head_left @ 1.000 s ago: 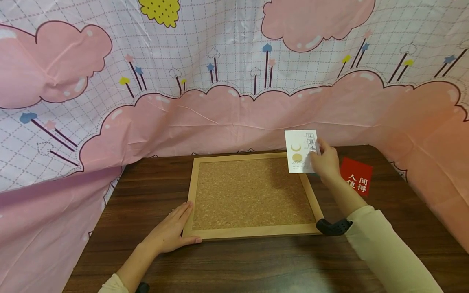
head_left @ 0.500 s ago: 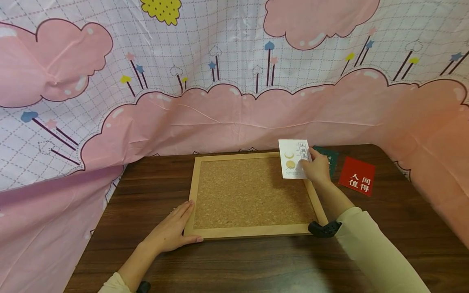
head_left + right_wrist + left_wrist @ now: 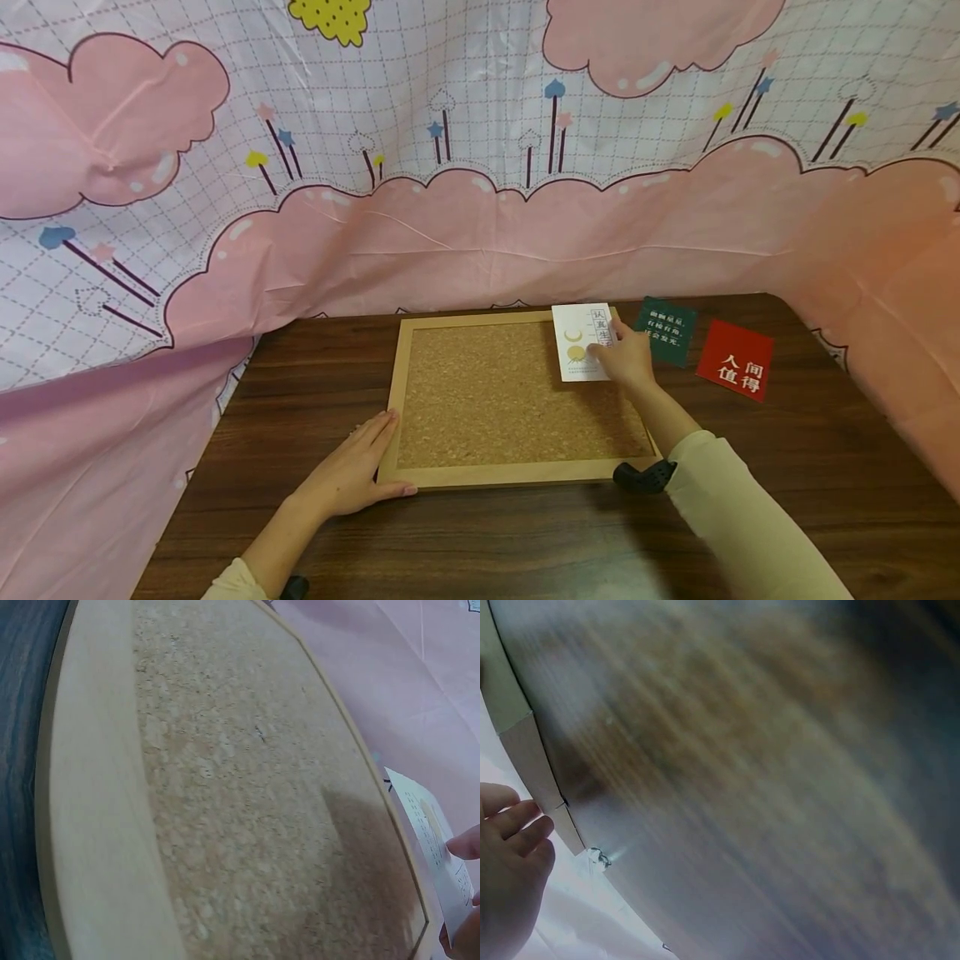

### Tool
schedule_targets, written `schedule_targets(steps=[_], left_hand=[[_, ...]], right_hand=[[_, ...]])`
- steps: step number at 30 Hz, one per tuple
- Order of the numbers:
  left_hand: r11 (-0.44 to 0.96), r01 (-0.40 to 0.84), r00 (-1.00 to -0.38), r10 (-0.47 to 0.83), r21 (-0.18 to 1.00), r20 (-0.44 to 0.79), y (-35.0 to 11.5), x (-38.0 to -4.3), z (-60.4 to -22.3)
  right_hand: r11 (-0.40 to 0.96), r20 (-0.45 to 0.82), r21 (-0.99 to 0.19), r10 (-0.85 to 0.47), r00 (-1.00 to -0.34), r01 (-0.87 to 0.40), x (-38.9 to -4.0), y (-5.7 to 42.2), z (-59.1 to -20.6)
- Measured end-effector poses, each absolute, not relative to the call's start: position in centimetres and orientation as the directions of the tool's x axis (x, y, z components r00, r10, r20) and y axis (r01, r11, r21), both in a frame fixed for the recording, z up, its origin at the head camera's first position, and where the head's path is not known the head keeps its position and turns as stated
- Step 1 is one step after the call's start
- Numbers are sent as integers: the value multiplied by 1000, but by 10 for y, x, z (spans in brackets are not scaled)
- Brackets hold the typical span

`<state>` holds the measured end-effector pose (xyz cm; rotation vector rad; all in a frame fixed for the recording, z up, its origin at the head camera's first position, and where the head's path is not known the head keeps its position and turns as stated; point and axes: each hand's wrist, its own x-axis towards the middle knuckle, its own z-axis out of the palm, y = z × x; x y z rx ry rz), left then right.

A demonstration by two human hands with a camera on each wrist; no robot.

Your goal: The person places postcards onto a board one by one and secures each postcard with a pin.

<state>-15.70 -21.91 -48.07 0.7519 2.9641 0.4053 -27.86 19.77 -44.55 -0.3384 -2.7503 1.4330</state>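
A wood-framed cork board (image 3: 510, 408) lies on the table. My left hand (image 3: 348, 471) rests at its front left corner, fingers straight along the left frame and thumb along the front edge. In the left wrist view those fingers (image 3: 529, 825) touch the side of the frame. My right hand (image 3: 628, 357) pinches a white card (image 3: 573, 321) by its right edge, thumb on the printed face. The card, with gold moon shapes and black characters, is held over the board's back right corner. The right wrist view catches this card (image 3: 424, 825) tilted, its shadow falling on the cork.
Right of the board lie a dark green card (image 3: 671, 333) with white characters and a red card (image 3: 735, 360) beside it. Dark wood table (image 3: 480, 542) runs in front of the board. A pink and white patterned cloth (image 3: 420, 250) hangs behind.
My right hand has carried the white card left and lower, from the board's right edge to over its corner, uncovering the green card. My left hand stays at the frame.
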Motion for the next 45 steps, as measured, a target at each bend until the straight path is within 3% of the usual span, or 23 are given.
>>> schedule_targets(steps=[18, 32, 45], left_hand=[[854, 438, -885, 464, 281, -33, -219, -157, -480], [853, 446, -883, 468, 272, -18, -218, -156, -480], [853, 456, -882, 471, 253, 5, -218, -156, -481]], right_hand=[[619, -118, -754, 203, -972, 221, -279, 189, -464], [669, -59, -720, 203, -977, 182, -282, 188, -472], [811, 68, -583, 100, -993, 42, -282, 185, -483]])
